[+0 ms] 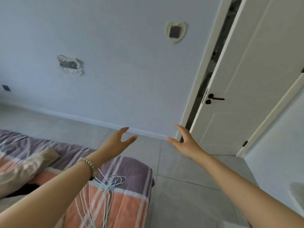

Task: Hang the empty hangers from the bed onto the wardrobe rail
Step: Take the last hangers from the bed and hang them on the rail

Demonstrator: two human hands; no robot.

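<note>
Several thin wire hangers (pixel 105 190), white and pale blue, lie in a bunch on the striped purple and orange bedspread (pixel 131 203), hooks pointing toward the bed's corner; my left forearm covers part of them. My left hand (pixel 118 140) is stretched forward above the floor, fingers straight and spread, holding nothing. My right hand (pixel 182 140) reaches forward beside it, palm facing left, fingers straight, also empty. Both hands are well beyond the hangers. No wardrobe rail is in view.
A white door (pixel 246 79) with a black handle (pixel 213 98) stands slightly ajar at the right. A grey tiled floor (pixel 181 195) runs between the bed and the door. A beige pillow (pixel 24 165) lies on the bed at the left.
</note>
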